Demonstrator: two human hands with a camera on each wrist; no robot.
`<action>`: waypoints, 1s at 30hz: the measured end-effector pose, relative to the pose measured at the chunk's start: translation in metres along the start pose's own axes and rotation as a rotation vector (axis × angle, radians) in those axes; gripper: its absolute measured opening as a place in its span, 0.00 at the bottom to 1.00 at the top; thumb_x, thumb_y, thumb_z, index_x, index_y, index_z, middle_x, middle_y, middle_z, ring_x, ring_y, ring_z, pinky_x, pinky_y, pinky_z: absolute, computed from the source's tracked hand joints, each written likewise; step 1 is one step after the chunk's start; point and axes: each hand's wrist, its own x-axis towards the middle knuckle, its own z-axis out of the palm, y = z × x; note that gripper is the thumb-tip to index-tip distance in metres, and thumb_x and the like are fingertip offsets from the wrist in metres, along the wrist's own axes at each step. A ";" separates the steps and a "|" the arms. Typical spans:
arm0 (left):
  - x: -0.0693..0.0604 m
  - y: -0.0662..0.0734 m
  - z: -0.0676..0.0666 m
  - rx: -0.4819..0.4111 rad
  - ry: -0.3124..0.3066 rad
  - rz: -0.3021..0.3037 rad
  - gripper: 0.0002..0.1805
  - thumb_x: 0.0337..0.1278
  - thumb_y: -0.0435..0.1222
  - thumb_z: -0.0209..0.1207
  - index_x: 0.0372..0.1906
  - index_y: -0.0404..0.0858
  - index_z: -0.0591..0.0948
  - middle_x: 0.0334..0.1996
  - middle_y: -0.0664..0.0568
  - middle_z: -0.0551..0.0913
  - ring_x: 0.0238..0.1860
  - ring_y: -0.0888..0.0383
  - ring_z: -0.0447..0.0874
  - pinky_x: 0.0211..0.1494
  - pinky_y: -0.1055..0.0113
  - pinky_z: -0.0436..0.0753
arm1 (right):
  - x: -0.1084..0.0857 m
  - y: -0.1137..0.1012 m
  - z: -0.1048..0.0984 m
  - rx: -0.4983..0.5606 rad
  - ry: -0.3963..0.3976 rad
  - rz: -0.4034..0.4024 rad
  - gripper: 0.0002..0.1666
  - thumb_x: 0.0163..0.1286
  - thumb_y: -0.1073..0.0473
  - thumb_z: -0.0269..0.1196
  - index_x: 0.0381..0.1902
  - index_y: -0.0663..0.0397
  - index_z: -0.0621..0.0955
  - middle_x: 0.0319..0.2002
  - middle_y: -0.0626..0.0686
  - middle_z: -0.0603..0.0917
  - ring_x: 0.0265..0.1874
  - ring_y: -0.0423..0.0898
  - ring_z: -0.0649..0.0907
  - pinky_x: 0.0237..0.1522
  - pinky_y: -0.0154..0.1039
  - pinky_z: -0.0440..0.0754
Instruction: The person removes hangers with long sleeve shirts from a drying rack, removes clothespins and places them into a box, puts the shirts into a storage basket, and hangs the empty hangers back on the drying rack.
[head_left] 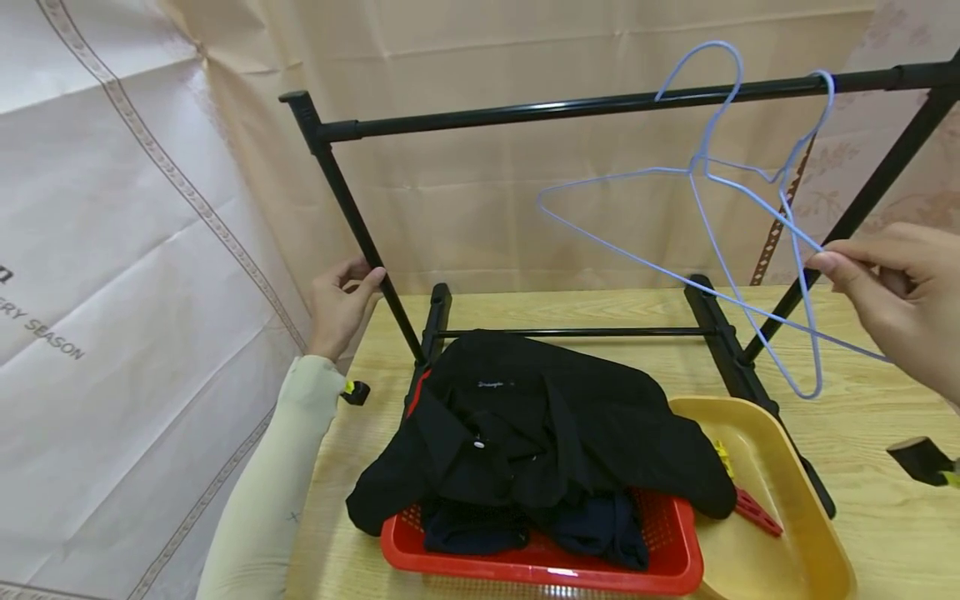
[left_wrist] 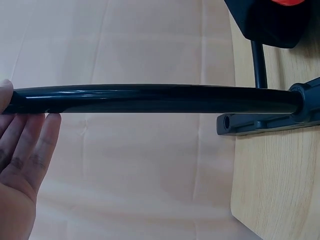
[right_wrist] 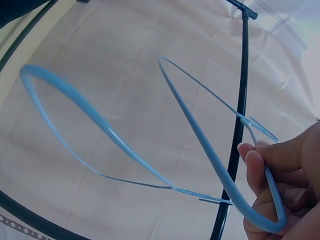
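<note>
My left hand [head_left: 337,304] holds the left upright [head_left: 356,221] of a black clothes rack between thumb and fingers; in the left wrist view its fingertips [left_wrist: 50,125] touch the tube. On the right, my right hand [head_left: 900,292] pinches the shoulder of a light blue wire hanger [head_left: 630,173]. That hanger's hook passes over the rack's top rail [head_left: 495,115]. A second blue hanger [head_left: 828,104] hangs by its hook farther right on the rail. Both hangers also appear in the right wrist view, where my fingers curl around the blue wire [right_wrist: 272,192].
Below the rail, a black collared garment [head_left: 525,417] lies over a red basket [head_left: 540,573] with dark clothes inside. Beside it stands a yellow tray [head_left: 806,533] with a red clothespin [head_left: 757,511] and a yellow one [head_left: 723,457]. The rack's feet [head_left: 720,350] rest on the wooden table.
</note>
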 end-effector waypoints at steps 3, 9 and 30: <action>0.003 -0.012 0.000 -0.004 0.003 0.016 0.16 0.66 0.38 0.68 0.52 0.30 0.86 0.43 0.42 0.87 0.44 0.60 0.84 0.53 0.67 0.82 | 0.002 0.003 0.001 -0.001 0.024 -0.003 0.14 0.75 0.67 0.63 0.34 0.78 0.85 0.26 0.24 0.66 0.18 0.27 0.58 0.20 0.24 0.54; 0.009 -0.034 0.000 -0.005 0.024 0.022 0.16 0.65 0.38 0.69 0.52 0.32 0.86 0.42 0.43 0.87 0.44 0.62 0.84 0.52 0.69 0.82 | 0.004 0.010 0.001 0.009 0.051 0.039 0.11 0.74 0.71 0.63 0.35 0.79 0.85 0.24 0.24 0.65 0.18 0.27 0.58 0.21 0.24 0.53; 0.000 -0.001 0.000 0.003 0.017 0.005 0.15 0.67 0.34 0.67 0.51 0.26 0.85 0.41 0.42 0.86 0.43 0.63 0.83 0.52 0.68 0.81 | 0.002 0.003 0.004 -0.158 -0.104 0.226 0.09 0.74 0.70 0.63 0.39 0.76 0.84 0.21 0.52 0.74 0.17 0.34 0.59 0.18 0.32 0.53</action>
